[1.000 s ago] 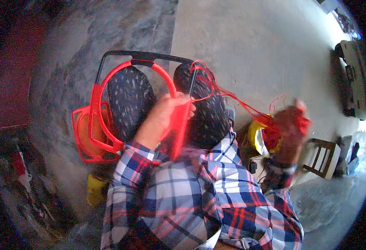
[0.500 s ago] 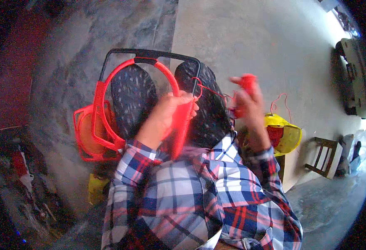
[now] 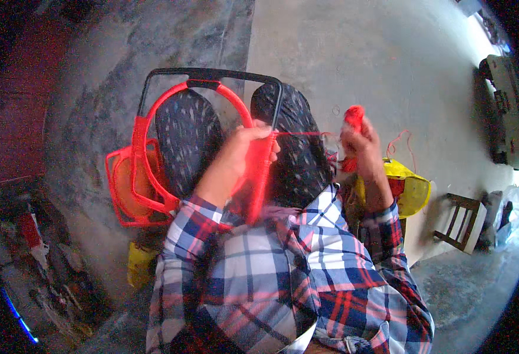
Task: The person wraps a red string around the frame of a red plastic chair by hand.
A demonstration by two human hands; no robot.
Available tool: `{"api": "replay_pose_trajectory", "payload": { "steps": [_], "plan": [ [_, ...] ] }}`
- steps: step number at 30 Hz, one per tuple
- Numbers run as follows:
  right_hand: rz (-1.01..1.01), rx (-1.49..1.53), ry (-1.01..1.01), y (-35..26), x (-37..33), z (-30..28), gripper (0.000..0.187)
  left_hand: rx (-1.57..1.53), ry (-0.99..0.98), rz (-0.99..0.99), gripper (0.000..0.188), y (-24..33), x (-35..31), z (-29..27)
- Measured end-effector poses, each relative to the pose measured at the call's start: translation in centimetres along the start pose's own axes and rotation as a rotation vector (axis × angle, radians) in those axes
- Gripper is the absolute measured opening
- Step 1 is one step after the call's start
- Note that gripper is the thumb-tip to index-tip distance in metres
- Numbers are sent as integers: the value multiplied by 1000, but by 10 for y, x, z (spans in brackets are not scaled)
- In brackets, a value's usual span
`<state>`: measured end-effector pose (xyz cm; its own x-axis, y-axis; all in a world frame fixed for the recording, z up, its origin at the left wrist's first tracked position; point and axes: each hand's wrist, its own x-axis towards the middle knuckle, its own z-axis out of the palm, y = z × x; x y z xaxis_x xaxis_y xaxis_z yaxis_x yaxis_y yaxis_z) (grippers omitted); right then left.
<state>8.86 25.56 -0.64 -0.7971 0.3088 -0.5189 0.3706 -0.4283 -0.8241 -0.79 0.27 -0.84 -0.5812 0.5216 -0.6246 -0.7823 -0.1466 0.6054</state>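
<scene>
Through the head view I see a red-and-black frame (image 3: 260,184) lying over dark patterned knees (image 3: 187,141). My left hand (image 3: 242,147) is curled around its red-wrapped bar; my right hand (image 3: 363,144), raised apart, grips a red cord bundle (image 3: 354,114), one taut strand (image 3: 304,134) linking both. Beyond, I cannot tell whether the yellow bag (image 3: 414,197) bears lettering.

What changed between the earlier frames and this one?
The right hand, holding the red cord bundle, moved leftward, nearer the frame; the strand, looped and tangled a second ago, now runs straight between them. Nothing was visibly let go. The left hand still grips the frame's red side.
</scene>
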Motion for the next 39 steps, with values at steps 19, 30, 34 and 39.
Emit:
{"api": "replay_pose_trajectory", "payload": {
  "steps": [19,30,34,39],
  "plan": [
    [-380,-87,-518,-14,25,91,61,-20,-60,-68,12,-3,-15,24],
    [-407,-762,-558,-25,0,10,28,-37,13,8,13,1,-10,8],
    [-205,-208,-385,-33,-35,-65,34,-15,-29,-14,12,2,-5,1],
    [-535,655,-215,-4,-18,-223,22,-31,-15,7,13,5,-10,-4]
  ]
}}
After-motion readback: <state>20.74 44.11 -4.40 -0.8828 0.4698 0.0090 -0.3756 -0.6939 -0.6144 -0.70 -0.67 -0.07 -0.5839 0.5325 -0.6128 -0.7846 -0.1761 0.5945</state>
